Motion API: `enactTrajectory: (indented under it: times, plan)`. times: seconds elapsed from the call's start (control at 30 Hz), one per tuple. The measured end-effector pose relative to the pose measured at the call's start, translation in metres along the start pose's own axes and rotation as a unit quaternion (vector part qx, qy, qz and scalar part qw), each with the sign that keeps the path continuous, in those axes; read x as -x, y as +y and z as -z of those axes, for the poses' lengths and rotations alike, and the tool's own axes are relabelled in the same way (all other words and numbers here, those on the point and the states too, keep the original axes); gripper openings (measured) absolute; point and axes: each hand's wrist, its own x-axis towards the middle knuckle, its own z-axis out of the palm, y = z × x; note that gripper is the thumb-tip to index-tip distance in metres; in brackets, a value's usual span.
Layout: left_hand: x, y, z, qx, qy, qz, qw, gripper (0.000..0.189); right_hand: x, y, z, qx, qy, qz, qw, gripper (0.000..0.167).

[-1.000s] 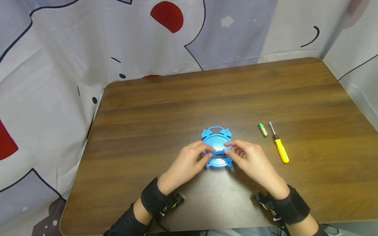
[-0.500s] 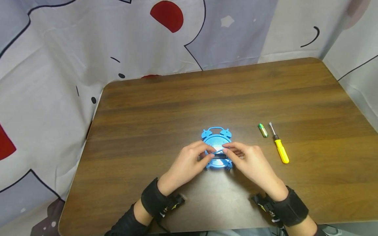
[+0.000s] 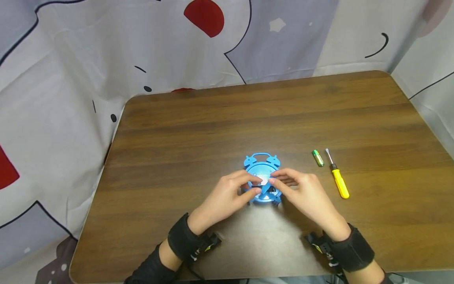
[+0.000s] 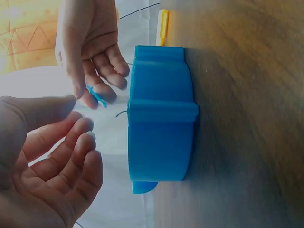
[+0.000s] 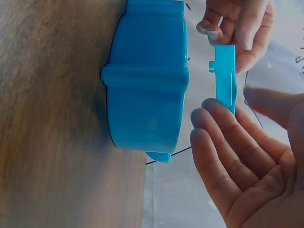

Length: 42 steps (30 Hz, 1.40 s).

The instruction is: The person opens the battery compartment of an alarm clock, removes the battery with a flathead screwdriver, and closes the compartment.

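Note:
A blue alarm clock lies on its front on the table, back facing up, with a dark battery slot uncovered. Just above that back, my right hand pinches a small blue battery cover between thumb and fingers. The cover stands at a slant over the slot in the head view. My left hand is close on the other side, thumb and forefinger near the cover's other end; in the left wrist view nothing shows between its fingertips. Whether it touches the cover is hard to tell.
Right of the clock, a green battery lies next to a screwdriver with a yellow handle. The brown wooden table reaches back to a patterned curtain. Both wrists wear black straps with cameras.
The cover has turned from lying level across the clock's back to a slant above the slot. The hands moved only slightly; the clock, battery and screwdriver keep their places.

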Motion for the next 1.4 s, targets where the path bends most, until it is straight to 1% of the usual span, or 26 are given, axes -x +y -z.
enactTrajectory:
  times: [0.17,0.33,0.4,0.57,0.63,0.7,0.8,0.87,0.97,1.07,1.2,1.3,1.4]
  plan:
    - [-0.0019,-0.0014,0.0018,-0.016,-0.001,0.019,0.9997,0.024,0.0007,0.0009,0.0010,-0.020,-0.022,0.006,0.9995,0.022]
    - [-0.0027,-0.0018,0.0016,-0.016,-0.003,0.029,0.9995,0.024,0.0010,0.0007,0.0017,-0.044,-0.046,-0.007,0.9979,0.023]
    - [-0.0030,-0.0017,0.0017,-0.015,-0.003,0.030,0.9994,0.024,0.0011,0.0005,0.0023,-0.048,-0.045,-0.009,0.9978,0.025]
    - [-0.0030,-0.0017,0.0021,-0.020,-0.001,0.030,0.9994,0.024,0.0014,0.0007,0.0047,-0.060,-0.026,-0.013,0.9978,0.039]
    - [-0.0029,-0.0017,0.0022,-0.024,0.000,0.028,0.9993,0.024,0.0010,0.0010,0.0054,-0.059,-0.019,-0.012,0.9980,0.038]
    - [-0.0028,-0.0015,0.0020,-0.025,0.002,0.026,0.9993,0.024,0.0004,0.0014,0.0055,-0.048,-0.017,-0.005,0.9987,0.031]
    - [-0.0030,-0.0010,0.0012,-0.028,0.008,0.022,0.9993,0.023,-0.0002,0.0018,0.0048,-0.024,-0.025,0.017,0.9993,0.018]
    - [-0.0034,-0.0005,0.0008,-0.032,0.012,0.019,0.9992,0.024,-0.0003,0.0020,0.0045,-0.015,-0.034,0.029,0.9989,0.015]
    - [-0.0042,-0.0001,0.0002,-0.037,0.016,0.012,0.9991,0.025,-0.0005,0.0022,0.0035,-0.014,-0.042,0.044,0.9981,0.019]
    - [-0.0049,0.0003,0.0000,-0.042,0.013,0.003,0.9990,0.025,-0.0014,0.0022,0.0023,-0.023,-0.046,0.058,0.9970,0.026]
    - [-0.0052,0.0005,-0.0003,-0.045,0.005,-0.002,0.9990,0.018,-0.0023,0.0020,0.0015,-0.026,-0.049,0.077,0.9955,0.029]
    - [-0.0052,-0.0001,-0.0006,-0.048,0.003,0.001,0.9988,0.011,-0.0032,0.0024,0.0012,-0.020,-0.047,0.084,0.9951,0.027]
    - [-0.0049,-0.0018,-0.0009,-0.047,0.005,0.012,0.9988,0.008,-0.0034,0.0040,0.0015,-0.011,-0.050,0.077,0.9957,0.026]
